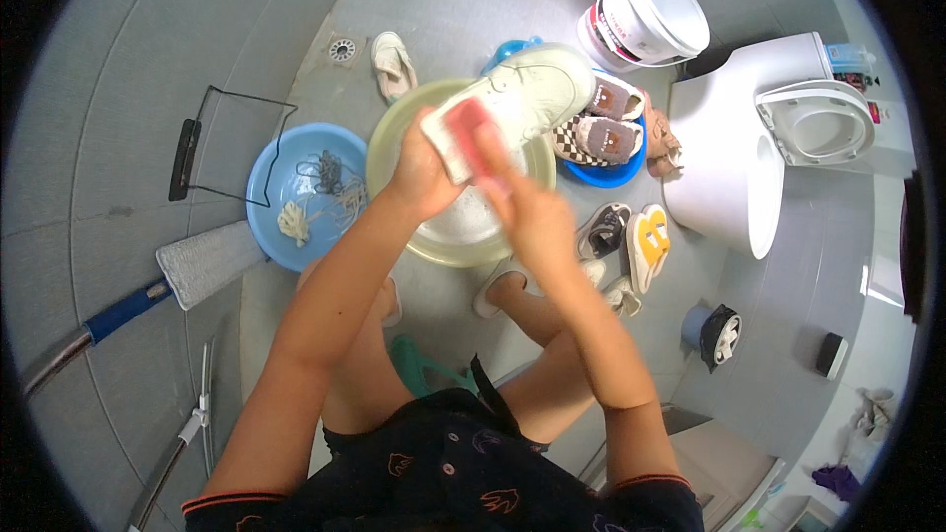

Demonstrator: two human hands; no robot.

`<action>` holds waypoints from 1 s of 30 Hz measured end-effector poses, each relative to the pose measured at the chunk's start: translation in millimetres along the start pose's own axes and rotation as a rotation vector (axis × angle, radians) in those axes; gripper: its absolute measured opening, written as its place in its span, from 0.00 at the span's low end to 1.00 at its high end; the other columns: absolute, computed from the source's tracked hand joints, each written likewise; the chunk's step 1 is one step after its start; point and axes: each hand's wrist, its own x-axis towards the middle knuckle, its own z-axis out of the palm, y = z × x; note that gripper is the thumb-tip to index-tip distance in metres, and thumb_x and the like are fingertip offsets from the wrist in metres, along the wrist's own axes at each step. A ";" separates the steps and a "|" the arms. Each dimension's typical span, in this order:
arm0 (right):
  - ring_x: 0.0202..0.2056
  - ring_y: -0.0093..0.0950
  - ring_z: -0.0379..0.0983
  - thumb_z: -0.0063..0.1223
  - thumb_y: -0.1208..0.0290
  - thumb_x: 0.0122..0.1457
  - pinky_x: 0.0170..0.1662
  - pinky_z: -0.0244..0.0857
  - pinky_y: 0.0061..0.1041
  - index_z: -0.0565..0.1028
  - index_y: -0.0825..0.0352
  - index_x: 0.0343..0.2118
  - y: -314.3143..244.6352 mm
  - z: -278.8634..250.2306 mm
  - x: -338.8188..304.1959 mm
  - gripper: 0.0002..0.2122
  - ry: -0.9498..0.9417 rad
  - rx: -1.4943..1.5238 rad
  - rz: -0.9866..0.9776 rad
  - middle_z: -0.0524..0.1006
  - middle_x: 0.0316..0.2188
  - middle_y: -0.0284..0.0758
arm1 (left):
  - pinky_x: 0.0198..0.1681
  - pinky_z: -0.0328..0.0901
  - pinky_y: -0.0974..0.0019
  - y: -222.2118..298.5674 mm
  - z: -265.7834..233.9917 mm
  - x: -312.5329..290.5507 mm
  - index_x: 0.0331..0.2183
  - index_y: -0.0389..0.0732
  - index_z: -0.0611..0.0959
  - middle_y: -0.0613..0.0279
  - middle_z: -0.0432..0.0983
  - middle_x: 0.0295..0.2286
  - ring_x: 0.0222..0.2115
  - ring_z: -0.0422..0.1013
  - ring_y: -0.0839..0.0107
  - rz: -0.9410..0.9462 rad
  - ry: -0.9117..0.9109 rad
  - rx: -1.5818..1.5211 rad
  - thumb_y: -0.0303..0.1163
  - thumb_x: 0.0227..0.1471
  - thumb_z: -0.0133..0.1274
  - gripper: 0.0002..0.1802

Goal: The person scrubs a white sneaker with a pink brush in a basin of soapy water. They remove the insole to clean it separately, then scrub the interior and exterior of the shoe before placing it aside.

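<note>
My left hand (424,172) is closed round the heel end of a white lace-up shoe (542,89), its toe pointing up and to the right. With my right hand (532,212) I grip a red scrubbing brush (469,130), pressed against the shoe near the heel; brush and fingers are smeared by motion. Shoe and hands are above a pale yellow-green basin (378,153) of sudsy water (453,234). A second white shoe (393,64) lies on the floor beyond the basin's left side. Left of the basin, a light blue basin (258,182) holds white and grey laces (325,199).
On the right, a blue basin (601,175) is piled with slippers; a lidded white bucket (641,15) stands behind it. A white toilet (724,153), yellow slippers (645,246), a dark shoe (604,232) and a small bin (711,330) are nearby. At left is a flat mop (212,261).
</note>
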 end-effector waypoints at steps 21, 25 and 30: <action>0.16 0.35 0.72 0.54 0.64 0.57 0.19 0.64 0.35 0.59 0.42 0.62 40.1 -29.2 27.1 0.29 0.251 -0.207 0.013 0.72 0.15 0.37 | 0.43 0.66 0.73 -20.5 37.2 4.3 0.48 0.41 0.74 0.66 0.74 0.40 0.40 0.71 0.78 -0.020 0.457 0.424 0.42 0.59 0.48 0.20; 0.20 0.38 0.73 0.56 0.65 0.56 0.23 0.65 0.35 0.61 0.42 0.61 24.9 -31.6 19.7 0.29 0.149 -0.196 0.020 0.74 0.19 0.42 | 0.45 0.65 0.72 -20.5 34.0 -0.5 0.47 0.40 0.75 0.65 0.73 0.43 0.44 0.68 0.79 0.030 0.440 0.520 0.43 0.59 0.47 0.20; 0.24 0.39 0.75 0.55 0.70 0.57 0.28 0.67 0.31 0.63 0.47 0.60 10.8 -35.6 21.3 0.28 0.156 -0.080 -0.010 0.77 0.26 0.46 | 0.49 0.61 0.70 -17.4 24.7 -1.2 0.46 0.34 0.76 0.61 0.72 0.42 0.43 0.67 0.73 0.068 0.353 1.004 0.47 0.59 0.47 0.26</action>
